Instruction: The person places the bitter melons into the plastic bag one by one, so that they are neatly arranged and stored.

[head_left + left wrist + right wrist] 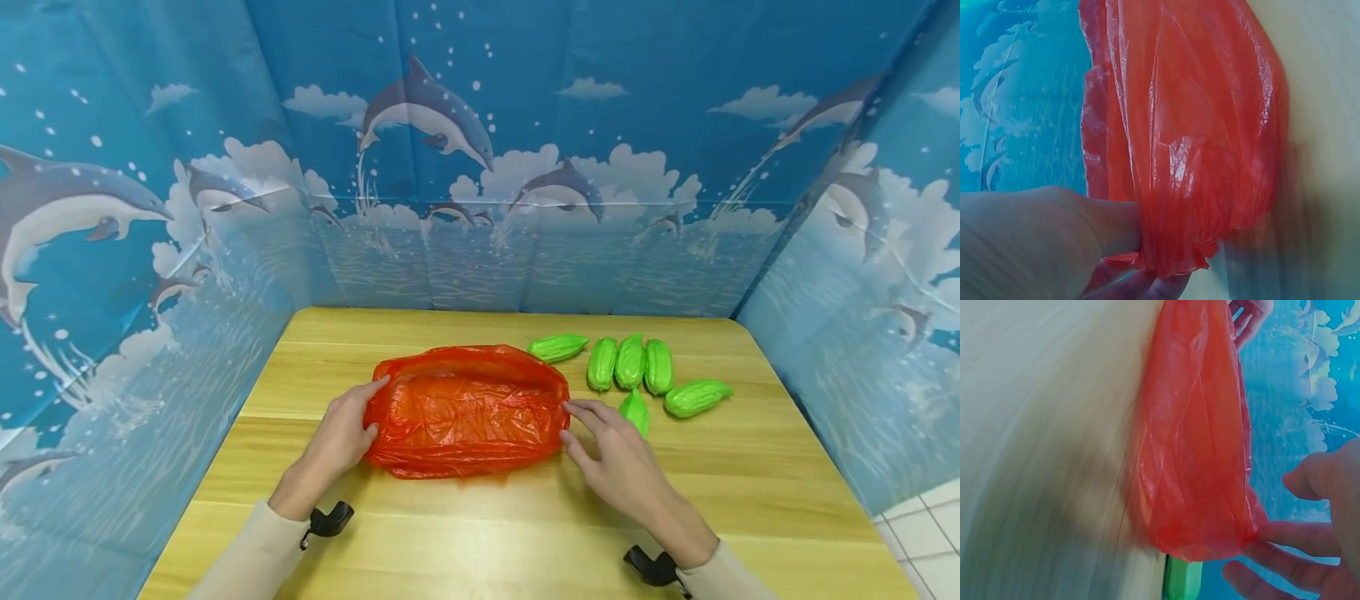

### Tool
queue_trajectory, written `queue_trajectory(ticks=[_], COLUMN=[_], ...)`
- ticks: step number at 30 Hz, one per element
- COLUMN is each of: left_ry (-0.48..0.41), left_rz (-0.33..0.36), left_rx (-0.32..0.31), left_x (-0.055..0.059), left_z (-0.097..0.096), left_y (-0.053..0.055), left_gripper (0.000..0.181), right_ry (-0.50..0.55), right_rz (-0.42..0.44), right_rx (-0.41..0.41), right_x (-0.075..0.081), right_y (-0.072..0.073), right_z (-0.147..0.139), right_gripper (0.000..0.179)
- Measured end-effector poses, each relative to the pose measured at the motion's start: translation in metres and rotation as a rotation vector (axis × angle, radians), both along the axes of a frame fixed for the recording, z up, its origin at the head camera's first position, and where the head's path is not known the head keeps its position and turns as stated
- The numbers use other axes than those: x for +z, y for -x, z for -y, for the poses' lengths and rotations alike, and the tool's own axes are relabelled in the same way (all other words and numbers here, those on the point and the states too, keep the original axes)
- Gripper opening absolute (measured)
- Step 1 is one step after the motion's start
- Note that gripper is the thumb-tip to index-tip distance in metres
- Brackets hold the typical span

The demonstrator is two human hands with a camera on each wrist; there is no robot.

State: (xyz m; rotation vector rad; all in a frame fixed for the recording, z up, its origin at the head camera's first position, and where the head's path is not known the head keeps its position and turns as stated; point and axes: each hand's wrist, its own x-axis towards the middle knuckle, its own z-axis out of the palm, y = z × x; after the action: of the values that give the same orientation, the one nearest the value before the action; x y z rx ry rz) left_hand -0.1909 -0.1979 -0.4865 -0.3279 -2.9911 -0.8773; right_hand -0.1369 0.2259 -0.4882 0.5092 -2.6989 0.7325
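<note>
A red plastic bag (472,412) lies on the table with its mouth spread wide toward the head camera. My left hand (347,425) pinches the bag's left end; in the left wrist view its thumb (1116,225) lies over the gathered red film with fingers behind. At the opposite end, my right hand (618,454) touches the rim. The right wrist view shows its extended fingers (1291,562) against the bag's edge, thumb apart from it. Just beyond that hand lie several bright green, ribbed gourds (630,364), one of them (634,410) close to the right fingers.
The wooden table (480,542) carries the bag left of centre and the gourds at the right rear. Blue curtains (480,258) with dolphins stand along its back and sides. White floor tiles (926,533) show at the lower right. Each wrist wears a black mount (330,521).
</note>
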Motion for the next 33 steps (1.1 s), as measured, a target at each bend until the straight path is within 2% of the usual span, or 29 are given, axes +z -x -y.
queue_trajectory(ticks=[14, 21, 24, 27, 30, 33], left_ry=[-0.017, -0.019, -0.026, -0.033, -0.034, -0.031], left_rz=[-0.018, -0.023, -0.02, -0.016, -0.017, -0.026], left_rx=[-0.062, -0.062, -0.06, -0.057, -0.059, -0.064], left_x=[-0.003, -0.003, -0.004, -0.004, -0.005, -0.005], left_z=[-0.026, -0.03, -0.029, -0.028, -0.026, -0.026], left_y=[-0.002, -0.005, -0.006, -0.007, -0.007, -0.007], left_gripper=[0.077, 0.077, 0.078, 0.079, 0.081, 0.081], right_ry=[0.0, 0.048, 0.082, 0.093, 0.073, 0.039], right_rz=[-0.072, -0.132, -0.152, -0.095, 0.025, 0.146], right_rx=[-0.042, -0.05, -0.091, -0.16, -0.223, -0.252], right_x=[0.005, 0.005, 0.006, 0.008, 0.007, 0.004], right_y=[-0.017, -0.016, -0.012, -0.005, 0.001, 0.007], right_z=[-0.031, -0.042, -0.05, -0.06, -0.07, -0.079], right_gripper=[0.028, 0.031, 0.034, 0.039, 0.048, 0.061])
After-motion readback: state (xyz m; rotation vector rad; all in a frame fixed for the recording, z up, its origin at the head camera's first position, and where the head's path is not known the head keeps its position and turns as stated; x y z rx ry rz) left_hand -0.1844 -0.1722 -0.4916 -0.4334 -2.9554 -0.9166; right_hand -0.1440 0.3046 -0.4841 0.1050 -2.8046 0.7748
